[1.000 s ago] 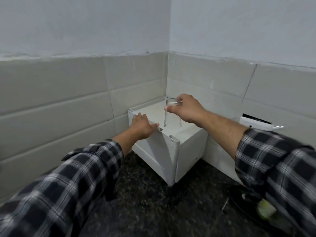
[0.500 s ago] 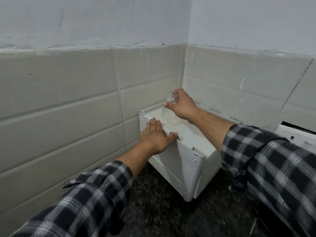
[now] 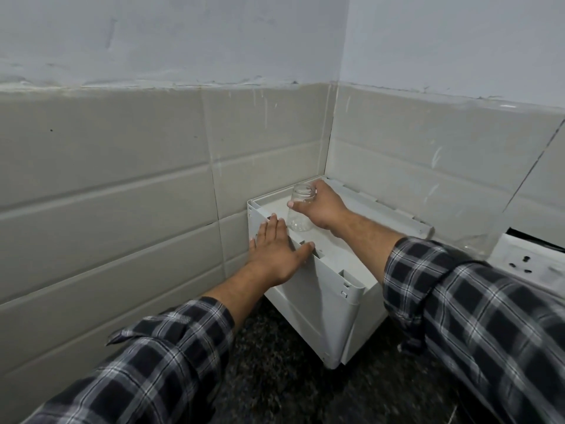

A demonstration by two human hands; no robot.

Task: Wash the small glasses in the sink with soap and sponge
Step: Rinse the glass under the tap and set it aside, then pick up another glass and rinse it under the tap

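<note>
the right hand (image 3: 325,209) grips the small glass (image 3: 299,220) near its top, fingers curled round it. the glass stands upright on top of the white box (image 3: 324,292), nearer the box's back left corner than a second ago. the left hand (image 3: 275,255), at 7 o'clock from the glass, now lies flat with straight fingers on the box's front edge; earlier its fingers curled over that edge. a wall socket (image 3: 526,264) sits at 3 o'clock.

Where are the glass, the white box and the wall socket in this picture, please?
glass (image 3: 299,218): head view, clear lower side.
white box (image 3: 321,310): head view, near side panel.
wall socket (image 3: 519,264): head view, white faceplate.
</note>
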